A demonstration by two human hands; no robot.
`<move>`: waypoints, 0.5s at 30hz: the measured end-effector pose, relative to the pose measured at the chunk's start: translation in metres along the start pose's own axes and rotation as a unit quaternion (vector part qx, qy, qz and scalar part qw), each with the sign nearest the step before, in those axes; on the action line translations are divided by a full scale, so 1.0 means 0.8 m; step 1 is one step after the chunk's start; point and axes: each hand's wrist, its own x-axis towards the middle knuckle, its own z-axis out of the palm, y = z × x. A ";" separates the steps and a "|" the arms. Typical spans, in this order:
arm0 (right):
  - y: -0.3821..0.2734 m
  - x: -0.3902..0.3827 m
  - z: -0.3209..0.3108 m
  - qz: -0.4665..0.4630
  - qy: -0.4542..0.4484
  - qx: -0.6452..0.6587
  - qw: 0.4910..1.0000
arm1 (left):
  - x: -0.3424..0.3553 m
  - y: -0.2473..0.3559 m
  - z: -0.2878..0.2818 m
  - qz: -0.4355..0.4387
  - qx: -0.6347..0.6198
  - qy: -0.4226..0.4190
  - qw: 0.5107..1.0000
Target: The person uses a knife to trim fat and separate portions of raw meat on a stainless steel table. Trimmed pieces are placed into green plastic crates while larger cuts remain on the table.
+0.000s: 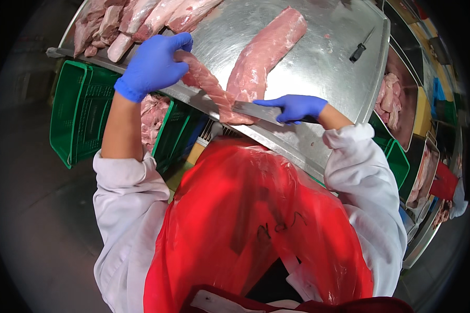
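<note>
- I see left grip (154,65) clamped on meat strip (206,81), at near edge of surface (318,68).
- Right grip (300,108) closed round knife (258,110).
- Strip likely soft, slippery, limp; I'd hold its upper end firmly.

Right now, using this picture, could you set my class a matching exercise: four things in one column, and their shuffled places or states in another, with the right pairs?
Things
1. Left hand
2. Black-handled tool
3. Right hand
4. Red apron

Places and states
A. Covering the person's front
B. Gripping a strip of meat
C. Lying on the metal table, toward its right side
D. Holding a knife

Right pairs: 1-B, 2-C, 3-D, 4-A
</note>
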 end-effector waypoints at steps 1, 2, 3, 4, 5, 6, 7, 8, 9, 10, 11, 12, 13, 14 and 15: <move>-0.004 0.012 0.004 -0.031 0.053 -0.068 0.996 | 0.001 0.013 -0.006 0.026 0.019 0.010 0.999; -0.014 0.039 0.008 -0.059 0.107 -0.135 0.983 | 0.005 0.024 -0.011 0.055 0.036 0.020 0.998; -0.030 0.067 0.007 -0.019 0.103 -0.123 0.987 | 0.007 0.034 -0.018 0.055 0.035 0.028 0.997; -0.026 0.080 0.010 -0.041 0.121 -0.112 0.986 | 0.004 0.040 -0.034 0.052 0.035 0.037 0.997; -0.016 0.098 0.016 -0.065 0.138 -0.097 0.984 | 0.003 0.039 -0.045 0.049 0.036 0.041 0.997; -0.004 0.110 0.021 -0.089 0.156 -0.081 0.980 | 0.002 0.034 -0.053 0.047 0.037 0.045 0.997; 0.003 0.087 0.028 -0.158 0.181 -0.143 0.960 | -0.009 0.018 -0.064 0.039 0.023 0.053 0.998; -0.059 0.020 0.015 -0.086 0.058 -0.099 0.990 | -0.040 0.016 -0.088 -0.015 0.028 0.041 0.999; -0.041 -0.006 0.015 -0.055 0.034 -0.079 0.995 | -0.056 0.018 -0.106 -0.042 0.019 0.028 0.999; -0.028 -0.023 0.014 -0.022 0.012 -0.057 0.998 | -0.067 0.018 -0.116 -0.066 0.008 0.015 0.998; -0.034 -0.021 0.012 -0.025 0.008 -0.058 0.998 | -0.077 0.020 -0.119 -0.048 -0.004 0.032 0.998; -0.047 -0.014 0.008 -0.028 0.004 -0.060 0.998 | -0.086 0.021 -0.121 -0.031 -0.017 0.048 0.998; -0.060 -0.003 0.009 -0.033 0.001 -0.060 0.998 | -0.089 0.025 -0.122 -0.013 -0.028 0.063 0.998; -0.044 0.049 0.017 -0.118 0.060 -0.058 0.989 | -0.079 0.031 -0.127 -0.002 -0.019 0.056 0.998; -0.030 0.110 0.021 -0.191 0.141 -0.120 0.964 | -0.063 0.042 -0.133 0.009 -0.009 0.047 0.999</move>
